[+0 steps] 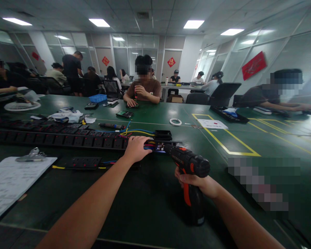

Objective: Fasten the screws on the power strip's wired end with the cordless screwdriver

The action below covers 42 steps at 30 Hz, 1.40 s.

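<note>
A long black power strip [75, 141] with a row of sockets runs across the table from the left. My left hand [136, 148] is closed over its right part, beside the open end where red, blue and yellow wires show. Screw terminals [160, 146] are exposed at that end. My right hand [197, 180] grips a black and orange cordless drill [188, 160] by the handle, a finger near the trigger. The drill's nose points left at the terminals; whether its bit touches a screw cannot be made out. Blue and yellow wires [137, 131] lie just behind.
A shorter socket strip [83, 162] and a clipboard with paper [20, 176] lie at the left. Behind the strip are a screwdriver-like tool [111, 126], a white tape roll [175, 121] and a blue basket [97, 98]. A co-worker [144, 86] sits opposite, holding a screwdriver.
</note>
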### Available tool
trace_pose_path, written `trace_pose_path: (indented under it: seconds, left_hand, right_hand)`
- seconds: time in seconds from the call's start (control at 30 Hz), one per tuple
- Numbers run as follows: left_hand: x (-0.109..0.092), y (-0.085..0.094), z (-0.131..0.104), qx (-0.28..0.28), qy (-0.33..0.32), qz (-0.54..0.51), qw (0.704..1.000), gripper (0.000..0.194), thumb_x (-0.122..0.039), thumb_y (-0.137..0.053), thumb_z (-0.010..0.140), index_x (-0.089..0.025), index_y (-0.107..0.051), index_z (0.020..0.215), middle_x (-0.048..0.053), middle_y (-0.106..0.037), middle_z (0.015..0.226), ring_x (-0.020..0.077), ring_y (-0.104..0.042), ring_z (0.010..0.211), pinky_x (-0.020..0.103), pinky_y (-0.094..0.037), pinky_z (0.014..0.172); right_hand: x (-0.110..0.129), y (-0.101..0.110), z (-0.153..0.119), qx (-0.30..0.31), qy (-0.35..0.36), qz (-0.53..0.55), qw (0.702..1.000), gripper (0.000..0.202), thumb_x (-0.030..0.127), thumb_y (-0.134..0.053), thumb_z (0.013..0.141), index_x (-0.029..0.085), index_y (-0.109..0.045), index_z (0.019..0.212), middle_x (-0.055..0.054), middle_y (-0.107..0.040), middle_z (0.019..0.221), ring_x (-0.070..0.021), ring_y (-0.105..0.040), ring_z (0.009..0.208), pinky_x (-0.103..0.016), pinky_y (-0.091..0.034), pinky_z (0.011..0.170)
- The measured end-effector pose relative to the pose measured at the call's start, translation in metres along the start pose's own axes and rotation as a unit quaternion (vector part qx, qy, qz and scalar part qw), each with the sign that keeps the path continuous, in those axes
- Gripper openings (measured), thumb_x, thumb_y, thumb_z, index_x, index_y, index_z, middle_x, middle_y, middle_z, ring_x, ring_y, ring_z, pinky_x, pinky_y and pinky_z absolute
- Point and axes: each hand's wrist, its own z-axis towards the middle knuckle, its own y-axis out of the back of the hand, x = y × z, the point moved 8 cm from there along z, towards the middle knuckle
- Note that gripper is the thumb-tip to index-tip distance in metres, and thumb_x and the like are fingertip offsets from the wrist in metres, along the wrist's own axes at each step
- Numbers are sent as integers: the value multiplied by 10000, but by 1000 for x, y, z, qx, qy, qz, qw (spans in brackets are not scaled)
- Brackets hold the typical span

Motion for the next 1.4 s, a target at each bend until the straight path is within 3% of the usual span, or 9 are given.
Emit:
trace_pose_path:
  seconds: [1.4]
  left_hand:
    - [1,-1,0,0,3,-1,1000,569,-483,-769,838,-287,-637,1356,72,-650,1429,322,-557,1324,508,-306,1152]
  right_hand:
    - [2,-4,-1,5,-11,14,1000,440,563,-812,764,179,-648,900,-20,-595,828,-187,-576,714,-336,-483,658]
